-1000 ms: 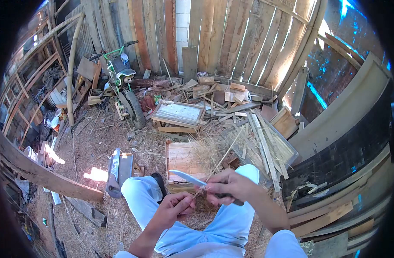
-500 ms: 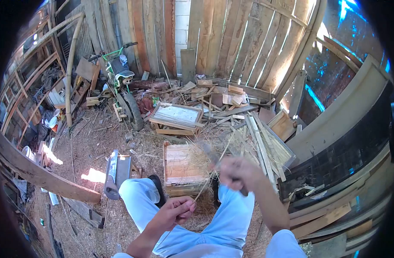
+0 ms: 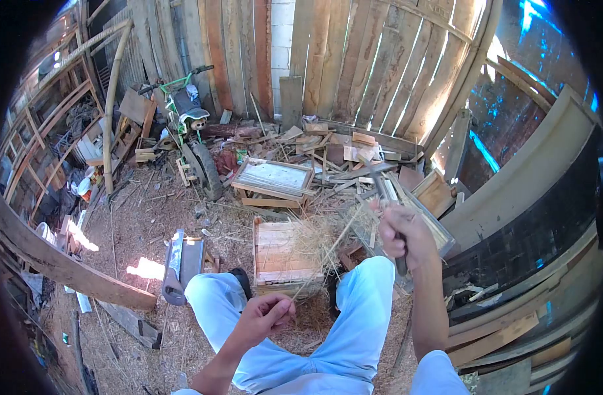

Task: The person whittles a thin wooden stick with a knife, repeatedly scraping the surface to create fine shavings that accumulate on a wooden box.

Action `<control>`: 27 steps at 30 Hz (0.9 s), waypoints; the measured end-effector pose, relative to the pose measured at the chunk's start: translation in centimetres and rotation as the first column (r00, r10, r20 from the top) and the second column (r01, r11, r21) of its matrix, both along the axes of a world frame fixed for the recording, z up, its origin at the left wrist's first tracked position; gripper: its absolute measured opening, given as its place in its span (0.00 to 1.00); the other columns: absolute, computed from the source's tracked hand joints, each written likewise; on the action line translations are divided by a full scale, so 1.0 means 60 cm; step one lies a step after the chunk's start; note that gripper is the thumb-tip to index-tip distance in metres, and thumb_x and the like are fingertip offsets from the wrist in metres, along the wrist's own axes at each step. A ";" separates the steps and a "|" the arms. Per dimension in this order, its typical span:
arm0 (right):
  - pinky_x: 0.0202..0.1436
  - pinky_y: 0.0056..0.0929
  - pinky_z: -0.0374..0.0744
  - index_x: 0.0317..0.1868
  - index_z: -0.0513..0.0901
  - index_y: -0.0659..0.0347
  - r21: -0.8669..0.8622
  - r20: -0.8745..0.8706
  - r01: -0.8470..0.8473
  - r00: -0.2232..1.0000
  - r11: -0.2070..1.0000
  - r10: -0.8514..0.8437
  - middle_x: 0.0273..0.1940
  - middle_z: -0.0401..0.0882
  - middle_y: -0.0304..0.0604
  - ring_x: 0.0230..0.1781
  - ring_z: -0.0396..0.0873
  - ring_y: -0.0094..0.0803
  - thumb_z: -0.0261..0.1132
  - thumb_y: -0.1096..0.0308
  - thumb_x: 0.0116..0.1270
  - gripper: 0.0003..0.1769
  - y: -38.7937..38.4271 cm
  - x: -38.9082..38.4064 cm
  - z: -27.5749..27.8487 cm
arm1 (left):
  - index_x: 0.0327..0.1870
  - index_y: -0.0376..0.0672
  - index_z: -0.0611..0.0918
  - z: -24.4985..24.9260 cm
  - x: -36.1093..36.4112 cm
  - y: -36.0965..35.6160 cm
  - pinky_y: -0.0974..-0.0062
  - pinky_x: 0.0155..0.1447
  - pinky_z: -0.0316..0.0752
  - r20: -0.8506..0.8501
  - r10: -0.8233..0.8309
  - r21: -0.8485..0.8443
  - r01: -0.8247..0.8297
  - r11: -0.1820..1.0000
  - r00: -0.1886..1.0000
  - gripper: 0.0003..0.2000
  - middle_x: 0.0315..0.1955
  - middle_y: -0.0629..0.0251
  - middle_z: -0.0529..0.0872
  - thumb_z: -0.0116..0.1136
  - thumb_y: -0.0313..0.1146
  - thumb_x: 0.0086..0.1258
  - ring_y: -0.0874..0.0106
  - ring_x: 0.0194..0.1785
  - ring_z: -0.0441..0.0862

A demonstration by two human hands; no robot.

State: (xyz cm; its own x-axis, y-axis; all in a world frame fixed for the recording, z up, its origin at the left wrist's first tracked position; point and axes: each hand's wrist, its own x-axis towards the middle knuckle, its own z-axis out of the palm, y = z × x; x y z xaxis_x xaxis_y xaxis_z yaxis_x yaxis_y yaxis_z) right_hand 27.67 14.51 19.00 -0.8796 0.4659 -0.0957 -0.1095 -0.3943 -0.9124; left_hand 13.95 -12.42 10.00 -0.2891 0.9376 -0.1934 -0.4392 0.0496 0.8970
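My left hand (image 3: 268, 318) is closed, its fingers pinching the lower end of a thin pale stick (image 3: 341, 236). The stick slants up and to the right, over a low wooden box (image 3: 285, 247) between my feet. A tangle of fine shavings (image 3: 314, 240) lies at the box's right side. To the right, my right hand (image 3: 406, 236) is wrapped around the dark handle of a knife (image 3: 378, 179). Its blade points up and away from me, slightly blurred, and looks apart from the stick.
A handsaw (image 3: 173, 266) rests against a dark panel left of my leg. Ahead lie a framed wooden box (image 3: 272, 178) and scrap wood (image 3: 341, 148). A green motorbike (image 3: 189, 112) stands at the back left. Stacked boards (image 3: 505, 336) line the right side.
My right hand has moved up and to the right with the knife, away from the stick. My left hand has hardly moved and keeps its grip on the stick.
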 end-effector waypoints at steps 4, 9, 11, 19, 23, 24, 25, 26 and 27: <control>0.13 0.13 0.57 0.65 0.67 0.63 0.069 0.009 -0.164 0.986 0.984 0.164 0.22 0.74 0.38 0.12 0.60 0.14 0.54 0.66 0.71 0.23 -0.047 0.004 -0.018 | 0.38 0.38 0.78 0.000 0.013 0.031 0.86 0.23 0.55 -0.139 0.167 -0.019 -0.171 0.985 0.976 0.11 0.19 0.77 0.69 0.49 0.36 0.74 0.86 0.21 0.61; 0.13 0.14 0.57 0.62 0.69 0.64 0.034 0.095 -0.284 0.955 0.958 0.280 0.24 0.75 0.38 0.13 0.61 0.14 0.54 0.66 0.71 0.21 -0.099 -0.023 -0.044 | 0.40 0.36 0.79 0.026 0.030 0.058 0.86 0.25 0.60 -0.265 0.180 0.042 -0.175 0.984 0.947 0.10 0.20 0.76 0.73 0.49 0.34 0.74 0.86 0.23 0.65; 0.13 0.14 0.58 0.58 0.71 0.66 0.089 0.086 -0.197 0.978 0.976 0.189 0.25 0.75 0.39 0.14 0.61 0.14 0.53 0.67 0.72 0.18 -0.081 -0.020 -0.041 | 0.41 0.35 0.79 0.027 0.032 0.055 0.86 0.26 0.61 -0.290 0.172 0.044 -0.167 0.985 0.941 0.10 0.21 0.75 0.74 0.50 0.33 0.73 0.86 0.23 0.66; 0.11 0.14 0.57 0.52 0.75 0.69 0.076 0.086 -0.063 0.995 0.995 0.057 0.20 0.71 0.36 0.11 0.61 0.14 0.54 0.65 0.71 0.16 -0.056 -0.012 -0.025 | 0.42 0.34 0.80 0.006 0.024 0.020 0.85 0.27 0.63 -0.437 0.190 0.059 -0.183 0.981 0.879 0.08 0.22 0.73 0.76 0.52 0.29 0.71 0.85 0.24 0.69; 0.13 0.14 0.58 0.53 0.76 0.67 -0.132 0.116 -0.432 0.887 0.892 0.447 0.21 0.72 0.36 0.13 0.60 0.14 0.53 0.62 0.73 0.17 -0.139 -0.025 -0.073 | 0.42 0.34 0.81 0.023 0.032 0.036 0.84 0.28 0.66 -0.451 0.230 0.081 -0.217 0.973 0.862 0.07 0.22 0.72 0.79 0.53 0.28 0.71 0.84 0.25 0.71; 0.13 0.14 0.57 0.53 0.76 0.67 -0.093 0.126 -0.449 0.880 0.889 0.458 0.21 0.72 0.36 0.13 0.60 0.14 0.54 0.62 0.72 0.18 -0.130 -0.022 -0.076 | 0.41 0.35 0.81 0.020 0.032 0.035 0.84 0.28 0.66 -0.477 0.246 0.093 -0.230 0.969 0.844 0.07 0.22 0.71 0.80 0.53 0.28 0.70 0.85 0.25 0.72; 0.13 0.14 0.57 0.53 0.75 0.68 -0.057 0.136 -0.466 0.873 0.883 0.469 0.21 0.71 0.36 0.13 0.60 0.14 0.55 0.62 0.72 0.18 -0.115 -0.017 -0.073 | 0.41 0.35 0.81 0.018 0.032 0.032 0.84 0.28 0.67 -0.501 0.261 0.103 -0.243 0.965 0.825 0.06 0.22 0.70 0.81 0.54 0.27 0.70 0.85 0.24 0.72; 0.13 0.13 0.57 0.43 0.75 0.67 -0.078 0.112 -0.400 0.907 0.913 0.407 0.22 0.71 0.36 0.13 0.60 0.13 0.55 0.63 0.72 0.13 -0.104 -0.010 -0.059 | 0.41 0.35 0.81 0.021 0.033 0.025 0.84 0.28 0.67 -0.502 0.257 0.097 -0.242 0.965 0.826 0.06 0.22 0.70 0.81 0.54 0.27 0.70 0.85 0.24 0.72; 0.13 0.13 0.57 0.33 0.75 0.65 -0.098 0.092 -0.333 0.936 0.938 0.341 0.23 0.71 0.36 0.14 0.61 0.12 0.56 0.64 0.71 0.13 -0.093 -0.006 -0.039 | 0.41 0.35 0.81 0.029 0.034 0.017 0.83 0.27 0.67 -0.570 0.243 0.064 -0.252 0.966 0.785 0.06 0.22 0.68 0.82 0.55 0.26 0.69 0.84 0.23 0.73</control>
State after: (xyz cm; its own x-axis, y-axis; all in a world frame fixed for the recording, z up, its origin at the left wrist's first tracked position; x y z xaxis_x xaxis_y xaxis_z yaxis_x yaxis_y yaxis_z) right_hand 27.32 8.96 16.64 -0.9664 0.1310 -0.2210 0.1375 -0.4631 -0.8756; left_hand 15.97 -11.38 11.75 -0.5725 0.8172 0.0670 0.1508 0.0247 0.9883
